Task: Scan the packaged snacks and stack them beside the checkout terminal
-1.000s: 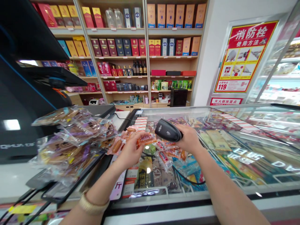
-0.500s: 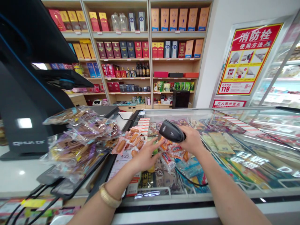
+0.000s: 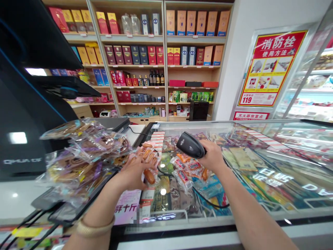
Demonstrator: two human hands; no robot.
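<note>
While reaching with the left hand [image 3: 134,173] into the pink-wrapped sausages [image 3: 151,158] at the left end of the glass-topped freezer [image 3: 208,239], curves thumb and fingers, fairly wide apart, around one brown sausage [image 3: 149,176] at the near edge of the heap; cannot tell a firm hold from a mere touch. Shows a clear shift leftward with that hand: a second ago pinching a wrapped packet, half a second ago just beside the scanner [image 3: 189,145], now well apart from it. Leaves the red-and-white packets [image 3: 184,176] in a loose heap on the glass to the right, touched by neither hand; suggests, as a judgement, attention turned from the right heap to the left one. Keeps the right hand [image 3: 212,154] wrapped round the scanner's handle, much as before, nose pointing left, just beyond the right heap. Farther out, shows a purple screen [image 3: 128,203] flat on the near side, a black cable [image 3: 212,204] curving over the glass, and bagged brown goods [image 3: 100,149] piled at the left before a dark terminal [image 3: 18,149]. At the far side, boxed goods [image 3: 135,55] on shelves; farther right, a red-and-yellow poster [image 3: 272,67].
</note>
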